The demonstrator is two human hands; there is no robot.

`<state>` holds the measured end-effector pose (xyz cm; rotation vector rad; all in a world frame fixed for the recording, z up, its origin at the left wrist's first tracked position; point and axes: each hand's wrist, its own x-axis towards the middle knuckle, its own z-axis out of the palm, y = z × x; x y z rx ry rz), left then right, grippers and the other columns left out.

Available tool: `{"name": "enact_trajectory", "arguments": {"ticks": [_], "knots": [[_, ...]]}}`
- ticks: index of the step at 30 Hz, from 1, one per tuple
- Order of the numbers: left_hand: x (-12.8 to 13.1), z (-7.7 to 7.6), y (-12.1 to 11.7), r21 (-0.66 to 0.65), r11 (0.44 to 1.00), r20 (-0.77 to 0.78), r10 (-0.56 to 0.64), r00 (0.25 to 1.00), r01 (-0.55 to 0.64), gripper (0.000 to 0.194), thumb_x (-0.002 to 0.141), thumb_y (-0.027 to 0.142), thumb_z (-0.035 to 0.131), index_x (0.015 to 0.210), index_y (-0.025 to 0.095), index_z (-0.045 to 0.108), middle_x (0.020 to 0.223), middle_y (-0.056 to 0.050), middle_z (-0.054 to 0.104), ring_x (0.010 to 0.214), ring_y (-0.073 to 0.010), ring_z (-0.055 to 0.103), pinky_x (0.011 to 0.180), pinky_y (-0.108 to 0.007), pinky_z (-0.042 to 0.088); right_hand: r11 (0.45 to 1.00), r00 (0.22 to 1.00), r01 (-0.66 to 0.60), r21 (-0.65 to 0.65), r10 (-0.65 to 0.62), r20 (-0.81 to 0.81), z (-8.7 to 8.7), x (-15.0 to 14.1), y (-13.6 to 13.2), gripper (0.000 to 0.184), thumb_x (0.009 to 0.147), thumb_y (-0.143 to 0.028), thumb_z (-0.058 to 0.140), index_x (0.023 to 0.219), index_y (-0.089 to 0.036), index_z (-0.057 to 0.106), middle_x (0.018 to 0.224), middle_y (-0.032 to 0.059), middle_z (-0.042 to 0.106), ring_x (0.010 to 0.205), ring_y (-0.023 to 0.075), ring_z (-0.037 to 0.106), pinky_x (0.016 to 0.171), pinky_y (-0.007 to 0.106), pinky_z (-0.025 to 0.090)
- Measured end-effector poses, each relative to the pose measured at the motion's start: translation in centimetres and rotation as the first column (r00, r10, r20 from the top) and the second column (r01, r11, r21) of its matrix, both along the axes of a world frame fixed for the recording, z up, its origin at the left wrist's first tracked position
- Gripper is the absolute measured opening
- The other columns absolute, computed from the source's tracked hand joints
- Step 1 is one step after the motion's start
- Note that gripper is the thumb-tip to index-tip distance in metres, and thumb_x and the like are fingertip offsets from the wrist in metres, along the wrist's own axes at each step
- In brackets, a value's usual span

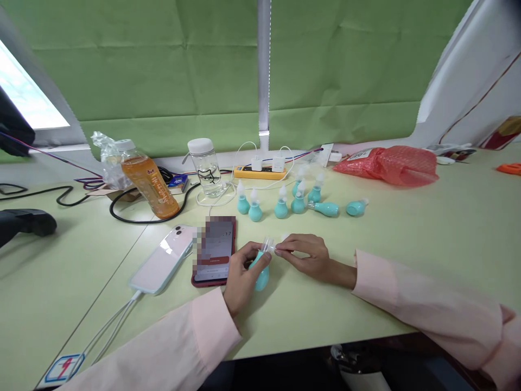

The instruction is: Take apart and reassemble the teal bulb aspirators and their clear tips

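Observation:
Near the table's front, my left hand (243, 276) is wrapped round a teal nasal aspirator bulb (262, 278) with a clear tube (267, 245) at its top. My right hand (306, 254) is closed in a pinch beside that tube, its fingertips at a small clear piece (272, 249) whose exact shape I cannot make out. Behind my hands stand several teal aspirators with whitish tips, such as one aspirator (255, 210). To their right, an aspirator bulb with a clear neck (326, 209) and another teal aspirator (356, 207) lie on their sides.
A phone in a red case (214, 252) lies by my left hand, beside a pale phone (163, 262) on a cable. Farther back are an orange drink bottle (150, 183), a clear water bottle (208, 171), a power strip (260, 173) and a red bubble-wrap bag (388, 164).

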<state>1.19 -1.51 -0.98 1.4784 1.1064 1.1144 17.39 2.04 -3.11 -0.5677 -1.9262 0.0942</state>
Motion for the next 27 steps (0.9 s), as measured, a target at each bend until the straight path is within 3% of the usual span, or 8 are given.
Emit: {"name": "enact_trajectory", "arguments": {"ticks": [4, 9, 11, 13, 16, 18, 20, 27], "knots": [[0.0, -0.2, 0.0, 0.037, 0.999, -0.033, 0.021, 0.999, -0.020, 0.018, 0.074, 0.030, 0.051, 0.079, 0.013, 0.055, 0.061, 0.001, 0.051, 0.060, -0.0116, 0.046, 0.057, -0.023, 0.034, 0.970, 0.994, -0.061, -0.236, 0.039, -0.098, 0.1, -0.3, 0.1, 0.008, 0.071, -0.020, 0.057, 0.074, -0.019, 0.064, 0.063, 0.0023, 0.062, 0.055, 0.0118, 0.056, 0.049, 0.024, 0.045], [-0.1, -0.5, 0.0, 0.091, 0.995, -0.110, 0.045, 0.993, -0.035, 0.020, 0.075, 0.032, 0.051, 0.083, 0.014, 0.056, 0.067, 0.000, 0.055, 0.066, -0.0137, 0.050, 0.061, -0.024, 0.037, 0.911, 0.986, -0.133, -0.390, 0.081, -0.147, 0.2, -0.2, 0.0, 0.007, 0.070, -0.023, 0.059, 0.069, -0.018, 0.063, 0.060, 0.0018, 0.059, 0.054, 0.0114, 0.053, 0.051, 0.024, 0.043], [0.0, -0.5, -0.2, 0.120, 0.992, -0.164, 0.064, 0.984, -0.045, 0.021, 0.074, 0.033, 0.052, 0.087, 0.016, 0.056, 0.075, -0.001, 0.058, 0.071, -0.0152, 0.052, 0.064, -0.025, 0.038, 0.839, 0.975, -0.188, -0.510, 0.098, -0.197, 0.3, 0.0, -0.1, 0.011, 0.070, -0.026, 0.059, 0.074, -0.016, 0.060, 0.067, 0.0026, 0.059, 0.056, 0.0109, 0.053, 0.052, 0.024, 0.043], [0.2, -0.5, -0.3, 0.143, 0.989, -0.220, 0.059, 0.974, -0.028, 0.022, 0.072, 0.032, 0.055, 0.088, 0.017, 0.056, 0.081, -0.002, 0.059, 0.076, -0.0166, 0.053, 0.068, -0.026, 0.039, 0.723, 0.957, -0.276, -0.633, 0.145, -0.252, 0.4, 0.2, -0.2, 0.023, 0.070, -0.031, 0.058, 0.087, -0.016, 0.054, 0.073, 0.0029, 0.057, 0.058, 0.0103, 0.053, 0.052, 0.023, 0.043], [0.4, -0.4, -0.5, 0.145, 0.989, -0.274, 0.018, 0.962, 0.023, 0.020, 0.070, 0.031, 0.056, 0.085, 0.017, 0.055, 0.083, -0.003, 0.059, 0.076, -0.0169, 0.053, 0.069, -0.027, 0.040, 0.596, 0.950, -0.308, -0.742, 0.236, -0.205, 0.6, 0.2, -0.3, 0.030, 0.071, -0.037, 0.056, 0.089, -0.015, 0.049, 0.066, -0.0003, 0.052, 0.056, 0.0090, 0.049, 0.049, 0.020, 0.038], [0.6, -0.3, -0.6, 0.138, 0.990, -0.297, 0.008, 0.955, 0.034, 0.021, 0.070, 0.033, 0.056, 0.083, 0.017, 0.054, 0.081, -0.003, 0.058, 0.075, -0.0167, 0.053, 0.067, -0.027, 0.040, 0.592, 0.960, -0.243, -0.769, 0.262, -0.102, 0.7, 0.1, -0.6, 0.025, 0.073, -0.039, 0.053, 0.069, -0.014, 0.049, 0.055, -0.0033, 0.044, 0.051, 0.0071, 0.041, 0.046, 0.019, 0.032], [0.7, -0.2, -0.6, 0.136, 0.990, -0.333, 0.003, 0.943, 0.045, 0.021, 0.070, 0.034, 0.056, 0.082, 0.017, 0.053, 0.079, -0.002, 0.056, 0.073, -0.0164, 0.052, 0.065, -0.027, 0.039, 0.616, 0.966, -0.186, -0.766, 0.259, -0.027, 0.9, -0.1, -0.8, 0.033, 0.076, -0.040, 0.047, 0.055, -0.015, 0.042, 0.050, -0.0048, 0.035, 0.048, 0.0060, 0.033, 0.044, 0.019, 0.027], [0.5, -0.1, -0.7, 0.173, 0.967, -0.424, -0.099, 0.900, 0.188, 0.020, 0.076, 0.033, 0.049, 0.064, 0.016, 0.051, 0.069, 0.000, 0.048, 0.065, -0.0137, 0.046, 0.058, -0.025, 0.035, 0.736, 0.979, -0.167, -0.656, 0.204, -0.020, 0.5, -0.4, -1.4, 0.033, 0.075, -0.034, 0.046, 0.049, -0.016, 0.036, 0.045, -0.0058, 0.029, 0.044, 0.0053, 0.025, 0.042, 0.020, 0.022]]}}
